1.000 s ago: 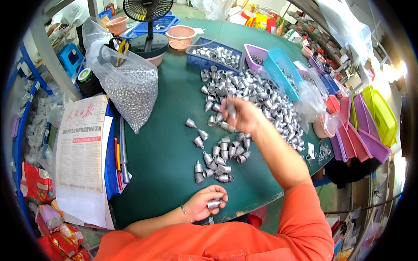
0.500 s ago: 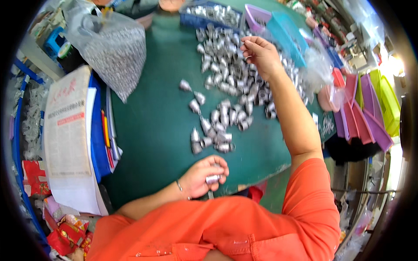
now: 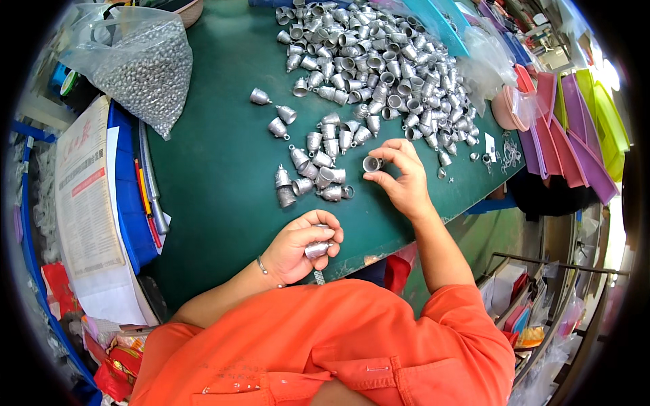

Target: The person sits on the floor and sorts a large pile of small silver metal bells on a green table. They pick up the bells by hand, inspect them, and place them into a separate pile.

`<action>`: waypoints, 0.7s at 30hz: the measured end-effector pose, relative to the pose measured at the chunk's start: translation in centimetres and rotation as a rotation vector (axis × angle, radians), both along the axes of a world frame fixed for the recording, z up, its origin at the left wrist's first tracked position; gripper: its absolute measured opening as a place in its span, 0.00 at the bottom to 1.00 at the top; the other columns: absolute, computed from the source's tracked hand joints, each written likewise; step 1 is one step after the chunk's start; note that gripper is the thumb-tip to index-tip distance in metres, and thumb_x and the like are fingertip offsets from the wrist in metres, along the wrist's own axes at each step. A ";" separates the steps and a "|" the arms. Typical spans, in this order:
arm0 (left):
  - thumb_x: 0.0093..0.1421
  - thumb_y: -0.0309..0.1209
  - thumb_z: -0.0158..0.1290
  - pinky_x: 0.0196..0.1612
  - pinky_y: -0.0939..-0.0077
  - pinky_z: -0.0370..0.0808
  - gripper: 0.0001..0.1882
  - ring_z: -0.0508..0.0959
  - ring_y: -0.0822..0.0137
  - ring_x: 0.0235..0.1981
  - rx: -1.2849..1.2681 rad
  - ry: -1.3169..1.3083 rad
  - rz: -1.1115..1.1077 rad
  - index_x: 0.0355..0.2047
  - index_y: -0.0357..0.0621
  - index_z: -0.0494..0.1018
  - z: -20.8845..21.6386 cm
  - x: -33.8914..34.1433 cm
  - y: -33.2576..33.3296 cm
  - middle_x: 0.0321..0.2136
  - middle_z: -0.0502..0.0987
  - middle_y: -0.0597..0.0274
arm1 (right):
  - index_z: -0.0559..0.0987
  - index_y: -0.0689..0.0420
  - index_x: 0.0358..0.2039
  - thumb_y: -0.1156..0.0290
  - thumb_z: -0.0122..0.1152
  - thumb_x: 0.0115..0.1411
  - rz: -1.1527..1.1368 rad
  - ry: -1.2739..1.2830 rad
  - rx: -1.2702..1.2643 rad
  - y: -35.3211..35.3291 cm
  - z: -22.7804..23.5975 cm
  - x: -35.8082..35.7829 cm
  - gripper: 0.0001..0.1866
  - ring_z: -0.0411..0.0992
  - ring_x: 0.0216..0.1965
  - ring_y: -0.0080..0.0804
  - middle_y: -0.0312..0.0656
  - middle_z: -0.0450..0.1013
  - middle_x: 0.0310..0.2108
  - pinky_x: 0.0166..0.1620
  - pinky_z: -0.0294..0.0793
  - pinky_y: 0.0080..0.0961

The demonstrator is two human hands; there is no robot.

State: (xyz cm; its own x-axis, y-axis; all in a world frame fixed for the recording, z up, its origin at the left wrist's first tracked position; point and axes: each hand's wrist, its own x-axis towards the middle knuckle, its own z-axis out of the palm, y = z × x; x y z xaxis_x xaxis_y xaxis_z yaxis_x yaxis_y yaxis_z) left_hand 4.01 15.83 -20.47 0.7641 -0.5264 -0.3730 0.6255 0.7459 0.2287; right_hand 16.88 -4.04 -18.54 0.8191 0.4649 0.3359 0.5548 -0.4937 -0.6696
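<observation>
My left hand [image 3: 301, 247], close to my body at the table's near edge, is closed round a silver metal bell [image 3: 317, 250]. Between the thumb and fingertips of my right hand [image 3: 405, 179] is another small bell [image 3: 371, 164], its hollow mouth turned up toward me. Several bells [image 3: 323, 177] lie in a loose cluster just beyond my hands, some on their sides and some with mouths showing. A large heap of the same bells [image 3: 379, 64] spreads over the far right of the green table [image 3: 223, 155].
At the far left stands a clear plastic bag [image 3: 145, 71] of small silver beads. Left of my arm lie a newspaper [image 3: 88, 196], a blue folder [image 3: 132, 223] and pens [image 3: 145, 196]. A turquoise tray [image 3: 440, 24] borders the heap; stacked coloured bins [image 3: 575, 128] sit at the right.
My right hand has come back from the heap toward me and now holds a bell near the cluster. My left hand still grips its bell. The view has shifted.
</observation>
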 end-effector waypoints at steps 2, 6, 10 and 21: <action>0.58 0.22 0.45 0.16 0.82 0.67 0.05 0.72 0.70 0.25 -0.002 0.004 0.007 0.35 0.42 0.67 0.1 0.0 0.0 0.30 0.71 0.57 | 0.77 0.59 0.33 0.75 0.71 0.38 0.015 0.133 0.191 -0.2 -0.1 -1.0 0.18 0.65 0.36 0.28 0.37 0.67 0.34 0.40 0.66 0.22; 0.58 0.22 0.45 0.16 0.83 0.66 0.05 0.72 0.70 0.25 0.002 0.006 0.011 0.35 0.42 0.68 -0.1 -0.1 0.0 0.30 0.71 0.56 | 0.77 0.61 0.36 0.77 0.70 0.41 0.079 0.270 0.457 -0.5 0.0 -2.3 0.18 0.65 0.36 0.23 0.37 0.65 0.37 0.40 0.66 0.19; 0.58 0.23 0.45 0.16 0.83 0.67 0.04 0.71 0.69 0.25 0.019 0.010 0.010 0.34 0.42 0.68 -0.1 -0.1 -0.1 0.30 0.71 0.56 | 0.76 0.64 0.38 0.80 0.68 0.44 0.135 0.521 0.721 -1.1 0.5 -3.3 0.18 0.66 0.38 0.24 0.38 0.64 0.39 0.41 0.66 0.20; 0.58 0.23 0.45 0.16 0.81 0.68 0.05 0.71 0.69 0.25 -0.023 0.001 0.012 0.34 0.41 0.69 -0.2 -0.1 -0.1 0.30 0.70 0.55 | 0.64 0.64 0.54 0.83 0.48 0.48 0.113 1.116 1.398 -3.0 2.4 -2.2 0.28 0.70 0.35 0.33 0.49 0.69 0.42 0.35 0.70 0.25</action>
State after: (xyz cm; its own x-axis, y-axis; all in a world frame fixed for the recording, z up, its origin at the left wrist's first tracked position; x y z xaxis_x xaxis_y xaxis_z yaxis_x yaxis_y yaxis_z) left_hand 3.94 15.73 -20.71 0.7699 -0.5255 -0.3621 0.6167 0.7585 0.2105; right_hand 14.64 -7.06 -16.15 0.8989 0.4137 -0.1443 -0.4190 0.7155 -0.5589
